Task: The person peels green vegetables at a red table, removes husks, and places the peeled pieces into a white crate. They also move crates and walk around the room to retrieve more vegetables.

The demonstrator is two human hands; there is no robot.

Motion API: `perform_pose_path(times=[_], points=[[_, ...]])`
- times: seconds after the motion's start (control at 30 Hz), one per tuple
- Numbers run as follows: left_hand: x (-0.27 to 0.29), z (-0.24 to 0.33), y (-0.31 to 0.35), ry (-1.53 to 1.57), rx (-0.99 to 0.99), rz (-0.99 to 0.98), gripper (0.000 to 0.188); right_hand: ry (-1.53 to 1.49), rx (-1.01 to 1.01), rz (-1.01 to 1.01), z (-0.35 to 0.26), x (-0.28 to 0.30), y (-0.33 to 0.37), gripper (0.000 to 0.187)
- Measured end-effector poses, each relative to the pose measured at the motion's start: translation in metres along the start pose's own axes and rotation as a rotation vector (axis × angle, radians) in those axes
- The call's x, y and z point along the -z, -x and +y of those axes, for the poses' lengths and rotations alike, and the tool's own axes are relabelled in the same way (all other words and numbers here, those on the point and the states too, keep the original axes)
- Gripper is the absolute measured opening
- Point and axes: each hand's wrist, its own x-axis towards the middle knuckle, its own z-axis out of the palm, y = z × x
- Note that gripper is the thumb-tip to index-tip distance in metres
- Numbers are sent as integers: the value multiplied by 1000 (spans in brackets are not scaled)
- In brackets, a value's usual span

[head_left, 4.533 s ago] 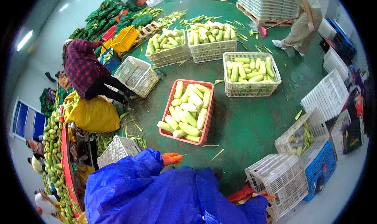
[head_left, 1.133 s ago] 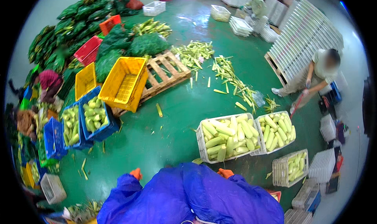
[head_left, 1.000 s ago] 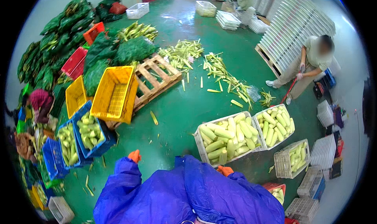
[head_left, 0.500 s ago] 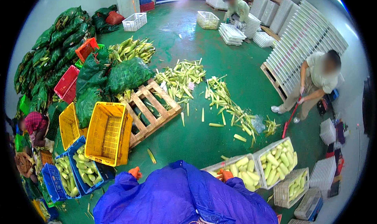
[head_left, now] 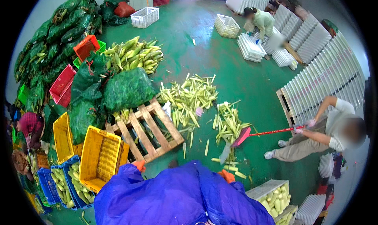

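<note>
My left hand (head_left: 139, 165), in an orange glove, shows past the blue sleeve beside the near end of the wooden pallet (head_left: 144, 130). On the other side, my right hand (head_left: 227, 175), gloved in orange too, is just below loose pale-green corn husks (head_left: 230, 168). The sleeves hide much of both hands, and their fingers are not clear enough to read. Nothing held shows in either. Left of my left hand stands a yellow crate (head_left: 99, 156). To the right of my right hand is a white crate (head_left: 267, 188) of husked corn (head_left: 275, 199).
A co-worker (head_left: 327, 126) on the right holds a red broom (head_left: 244, 136) against the husk pile. Green mesh sacks (head_left: 130, 89) and unhusked corn (head_left: 134, 53) lie beyond the pallet. Blue crates of corn (head_left: 78, 181) stand at left. Another person (head_left: 260, 22) bends over white trays (head_left: 251, 47).
My view has shifted forward, and the corn crates on the right now sit lower in it. The co-worker's broom has moved left onto the husks. My right hand is no longer beside the crates.
</note>
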Motion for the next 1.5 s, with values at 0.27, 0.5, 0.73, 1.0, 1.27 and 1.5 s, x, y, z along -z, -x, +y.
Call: perform_pose_path(times=[0.27,0.5,0.73,1.0,1.27,1.5], points=[[-45,372,-117,59,-377,-96,47,-63,-51,5,13,77,-191,51],[-77,440,-222,66,-291,40,48,63,79,64,-60,159,-349,51],[-85,461,-241,108,48,140,54,-24,9,-39,-341,142,-381,56],[-88,538,-351,-48,206,-80,45,113,-67,-137,-398,139,-541,55],[-41,792,-596,-408,-336,102,49,227,-86,-211,-619,24,-750,56],[-72,1086,-686,-192,-527,-240,55,261,20,-226,-832,-47,-839,58]])
